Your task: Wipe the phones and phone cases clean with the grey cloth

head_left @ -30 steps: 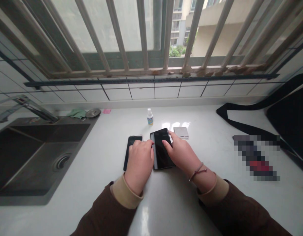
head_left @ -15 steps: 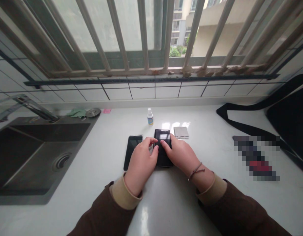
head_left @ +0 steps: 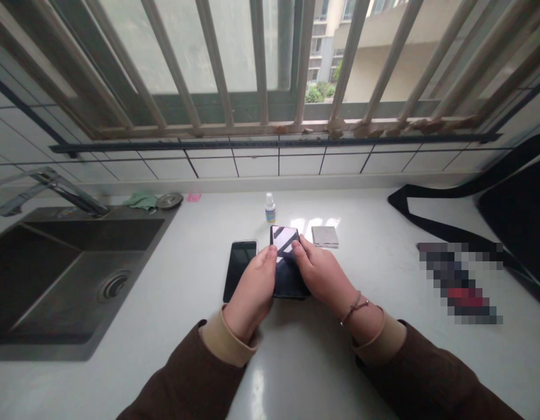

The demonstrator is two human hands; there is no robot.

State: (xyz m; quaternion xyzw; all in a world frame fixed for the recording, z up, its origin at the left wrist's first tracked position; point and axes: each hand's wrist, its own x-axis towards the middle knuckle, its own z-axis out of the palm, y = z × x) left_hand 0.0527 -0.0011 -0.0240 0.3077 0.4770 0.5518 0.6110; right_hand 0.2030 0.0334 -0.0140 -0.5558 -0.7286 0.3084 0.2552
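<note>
A dark smartphone with a glossy screen is held between both hands, its far end tipped slightly up. My left hand grips its left edge, thumb along the side. Around the right edge closes my right hand, its thumb on the glass; the fingers underneath are hidden. A second phone, screen up, lies on the counter, partly covered by my left hand. Beyond the held phone stands a small white-capped spray bottle. A folded grey cloth rests just past my right hand.
On the left is a sink with a faucet. A green cloth, a metal strainer and a pink scrap lie behind it. A black bag with its strap and a pixelated item occupy the right side.
My left fingers have left the phone's upper left edge and now wrap its side. The phone has tilted, so its screen reflects the window bars.
</note>
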